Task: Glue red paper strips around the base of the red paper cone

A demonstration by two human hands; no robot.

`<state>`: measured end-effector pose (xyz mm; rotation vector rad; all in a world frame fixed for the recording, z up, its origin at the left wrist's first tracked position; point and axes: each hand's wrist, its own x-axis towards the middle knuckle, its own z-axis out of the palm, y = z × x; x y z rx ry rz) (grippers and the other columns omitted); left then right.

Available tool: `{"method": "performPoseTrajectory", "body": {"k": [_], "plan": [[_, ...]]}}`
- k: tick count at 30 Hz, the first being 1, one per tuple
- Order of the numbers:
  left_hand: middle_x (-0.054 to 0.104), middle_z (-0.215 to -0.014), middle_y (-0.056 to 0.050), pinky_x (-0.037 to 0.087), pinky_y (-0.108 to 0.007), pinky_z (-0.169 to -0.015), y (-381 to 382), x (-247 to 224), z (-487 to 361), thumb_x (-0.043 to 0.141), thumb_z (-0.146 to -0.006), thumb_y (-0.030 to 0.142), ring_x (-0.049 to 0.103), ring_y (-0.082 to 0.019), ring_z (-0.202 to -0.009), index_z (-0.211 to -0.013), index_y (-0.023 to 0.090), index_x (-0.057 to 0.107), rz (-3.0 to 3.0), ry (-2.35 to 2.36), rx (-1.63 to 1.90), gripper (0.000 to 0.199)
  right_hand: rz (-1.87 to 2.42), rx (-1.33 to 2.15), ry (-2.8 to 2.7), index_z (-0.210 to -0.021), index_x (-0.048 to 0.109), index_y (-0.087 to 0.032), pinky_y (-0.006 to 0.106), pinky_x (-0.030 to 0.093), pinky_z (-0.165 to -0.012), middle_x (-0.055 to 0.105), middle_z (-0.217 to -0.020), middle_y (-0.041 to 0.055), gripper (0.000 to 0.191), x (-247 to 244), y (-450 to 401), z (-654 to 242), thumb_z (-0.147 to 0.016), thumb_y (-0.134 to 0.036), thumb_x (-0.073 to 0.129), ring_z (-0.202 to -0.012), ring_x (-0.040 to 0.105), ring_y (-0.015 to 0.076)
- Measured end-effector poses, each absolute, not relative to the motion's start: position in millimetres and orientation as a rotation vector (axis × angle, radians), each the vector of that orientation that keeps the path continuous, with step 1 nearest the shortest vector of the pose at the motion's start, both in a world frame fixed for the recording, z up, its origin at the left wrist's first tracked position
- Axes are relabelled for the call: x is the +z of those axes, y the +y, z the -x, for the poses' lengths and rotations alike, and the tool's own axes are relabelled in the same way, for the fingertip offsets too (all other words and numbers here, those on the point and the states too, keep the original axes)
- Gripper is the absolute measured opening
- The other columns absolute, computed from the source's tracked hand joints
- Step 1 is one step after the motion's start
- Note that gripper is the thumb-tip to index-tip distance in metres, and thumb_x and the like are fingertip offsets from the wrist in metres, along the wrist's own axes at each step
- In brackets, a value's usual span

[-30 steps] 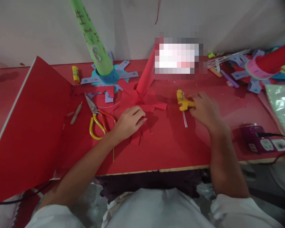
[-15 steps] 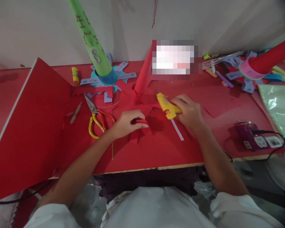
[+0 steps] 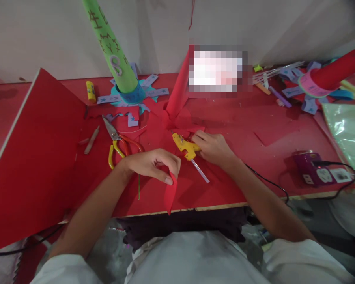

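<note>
My left hand (image 3: 155, 165) pinches a red paper strip (image 3: 170, 197) between thumb and fingers, and the strip hangs down near the table's front edge. My right hand (image 3: 211, 148) is wrapped round the handle of a yellow glue gun (image 3: 185, 146), whose nozzle points up and to the left. A clear glue stick (image 3: 200, 171) juts from the gun's rear. Just beyond the gun, a red paper cone (image 3: 179, 88) leans upright on a red paper base (image 3: 177, 118). Scissors with orange and yellow handles (image 3: 115, 138) lie left of my left hand.
Tall red board (image 3: 38, 157) at left. A green paper tube (image 3: 112, 51) and yellow glue bottle (image 3: 90, 92) stand behind. At right are a red tube (image 3: 337, 71), a purple power box (image 3: 313, 169) with a black cable and a plastic packet (image 3: 346, 134). A pixelated patch covers the back centre.
My left hand has moved nearer the table's front edge, lifting the red strip, which now hangs down. My right hand has brought the glue gun left and nearer to me.
</note>
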<state>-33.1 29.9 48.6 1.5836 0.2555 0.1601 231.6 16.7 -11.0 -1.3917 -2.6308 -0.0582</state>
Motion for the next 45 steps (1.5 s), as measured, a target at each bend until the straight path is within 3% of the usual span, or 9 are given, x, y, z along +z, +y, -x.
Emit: {"method": "performPoseTrajectory", "body": {"k": [7,17,26,33,40,45], "plan": [[0.071,-0.078,-0.008,0.054,-0.029,-0.071,29,45,31,0.080,-0.088,0.052,0.063,-0.016,-0.070,-0.079,0.023,0.080,-1.612,0.259,0.152,0.031,1.420,-0.054,-2.678,-0.106,0.072,-0.016,0.035,0.022,-0.059,0.073,-0.102,0.0091,0.026,-7,16,-217,-0.096,-0.011,0.048,-0.074,0.059,0.0186],[0.068,-0.078,-0.005,0.050,-0.027,-0.071,29,42,29,0.078,-0.091,0.045,0.060,-0.014,-0.070,-0.078,0.020,0.074,-1.665,0.254,0.175,0.028,1.422,-0.036,-2.669,-0.107,0.072,-0.016,0.035,0.019,-0.059,0.074,-0.099,0.0092,0.022,-10,16,-213,-0.098,-0.022,0.054,-0.074,0.061,0.0196],[0.068,-0.075,-0.005,0.050,-0.028,-0.069,28,40,26,0.078,-0.089,0.050,0.060,-0.015,-0.069,-0.076,0.020,0.073,-1.680,0.271,0.161,0.033,1.445,-0.007,-2.663,-0.106,0.071,-0.016,0.036,0.019,-0.059,0.074,-0.095,0.0096,0.021,-9,16,-211,-0.098,-0.021,0.053,-0.073,0.060,0.0200],[0.064,-0.076,-0.002,0.048,-0.025,-0.069,29,36,27,0.076,-0.092,0.033,0.058,-0.013,-0.070,-0.077,0.019,0.068,-1.707,0.230,0.180,0.022,1.445,-0.003,-2.673,-0.104,0.071,-0.016,0.036,0.018,-0.059,0.074,-0.096,0.0095,0.019,-8,16,-210,-0.097,-0.021,0.054,-0.074,0.061,0.0202],[0.063,-0.074,-0.003,0.047,-0.026,-0.068,29,36,26,0.076,-0.092,0.045,0.057,-0.014,-0.069,-0.074,0.019,0.067,-1.708,0.260,0.147,0.033,1.446,-0.002,-2.677,-0.106,0.070,-0.016,0.036,0.017,-0.058,0.075,-0.096,0.0092,0.019,-9,16,-212,-0.096,-0.022,0.055,-0.075,0.062,0.0204],[0.062,-0.073,-0.002,0.045,-0.026,-0.066,29,36,26,0.078,-0.090,0.038,0.055,-0.013,-0.068,-0.073,0.018,0.067,-1.695,0.256,0.150,0.029,1.444,-0.006,-2.672,-0.104,0.071,-0.017,0.035,0.018,-0.058,0.075,-0.096,0.0087,0.018,-9,16,-213,-0.095,-0.021,0.056,-0.075,0.061,0.0200]]}}
